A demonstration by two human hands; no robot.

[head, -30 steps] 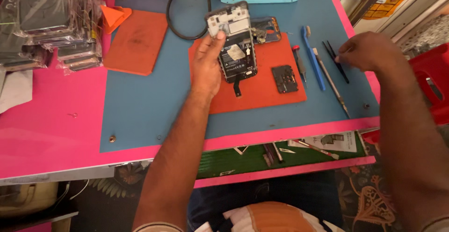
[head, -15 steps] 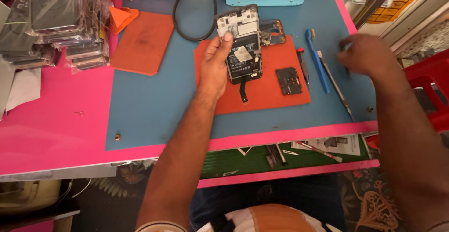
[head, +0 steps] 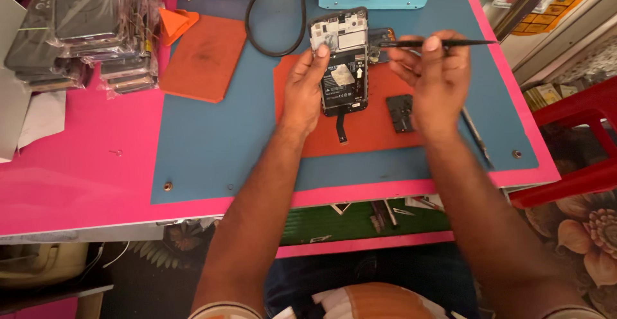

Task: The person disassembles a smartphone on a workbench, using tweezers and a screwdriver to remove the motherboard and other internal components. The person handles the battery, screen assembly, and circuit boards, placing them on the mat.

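Head view. An opened phone (head: 340, 62), back cover off, lay face-down just above centre of the frame, its lower half on an orange work mat (head: 373, 136) and a flex ribbon (head: 341, 128) trailing from its lower edge. The left hand (head: 307, 87) gripped the phone's left side, thumb pressed to the upper left corner and the other fingers curled along the edge. The right hand (head: 432, 78), at centre right, pinched dark tweezers (head: 443, 42) between thumb and forefinger, the tips pointing left towards the phone's upper right corner. A small dark removed part (head: 400, 112) sat on the mat just beside the right hand. A second orange mat (head: 204, 58) lay to the upper left on the blue bench cover (head: 212, 158), with stacked bagged phone parts (head: 83, 23) at far upper left. For clean work, the frame would best be pinned flat and the tweezers brought in low, clear of the ribbon.
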